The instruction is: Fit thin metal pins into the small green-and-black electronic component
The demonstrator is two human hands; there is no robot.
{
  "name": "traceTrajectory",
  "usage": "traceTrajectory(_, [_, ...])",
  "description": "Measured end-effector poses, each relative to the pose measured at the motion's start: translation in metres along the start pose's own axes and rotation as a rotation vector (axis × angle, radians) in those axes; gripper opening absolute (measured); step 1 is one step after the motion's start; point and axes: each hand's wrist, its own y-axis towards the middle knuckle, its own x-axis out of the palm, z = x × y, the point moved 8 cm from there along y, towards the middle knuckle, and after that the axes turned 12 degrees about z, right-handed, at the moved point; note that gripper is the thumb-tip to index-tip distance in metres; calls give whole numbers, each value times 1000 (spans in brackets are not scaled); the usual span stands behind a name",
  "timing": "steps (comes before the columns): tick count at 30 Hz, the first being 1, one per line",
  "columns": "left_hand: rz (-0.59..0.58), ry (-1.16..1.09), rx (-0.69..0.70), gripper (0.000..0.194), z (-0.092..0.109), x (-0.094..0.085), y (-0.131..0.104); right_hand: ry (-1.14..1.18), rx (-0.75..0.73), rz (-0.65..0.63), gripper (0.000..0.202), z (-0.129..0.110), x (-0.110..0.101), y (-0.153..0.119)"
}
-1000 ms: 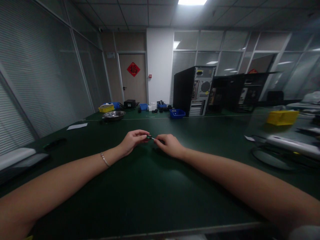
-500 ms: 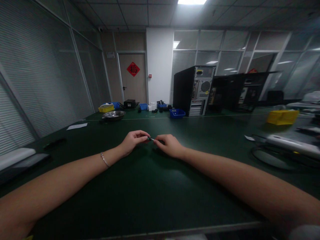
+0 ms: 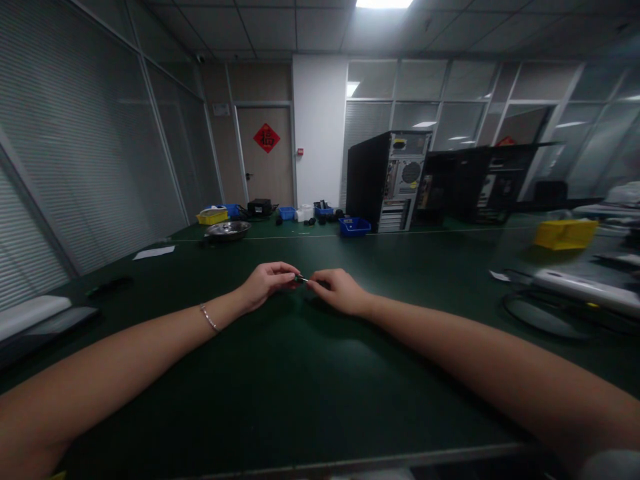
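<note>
Above the middle of the dark green table [image 3: 300, 387], my left hand [image 3: 267, 283] pinches a small dark part [image 3: 299, 277] between thumb and fingertips. A thin, light-coloured end of this part points right, toward my right hand [image 3: 337, 290]. The thumb and index finger of my right hand close on that thin end. What the part is cannot be made out at this size. Both hands are close together, with only a narrow gap between their fingertips. A bracelet [image 3: 209, 318] circles my left wrist.
A metal bowl [image 3: 227, 231], yellow tray [image 3: 213, 217] and paper [image 3: 154, 253] lie at the back left. Farther back are a blue bin [image 3: 355, 227] and computer tower [image 3: 387, 180]. On the right are a yellow box [image 3: 565, 235] and black cable [image 3: 545, 327].
</note>
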Motion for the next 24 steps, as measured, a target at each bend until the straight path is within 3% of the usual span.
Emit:
traceTrajectory(6, [47, 122, 128, 20, 8, -1, -1, -54, 5, 37, 28, 4, 1, 2])
traceTrajectory(12, [23, 52, 34, 20, 2, -1, -1, -13, 0, 18, 28, 2, 0, 1])
traceTrajectory(24, [-3, -13, 10, 21, 0, 0, 0, -18, -14, 16, 30, 0, 0, 0])
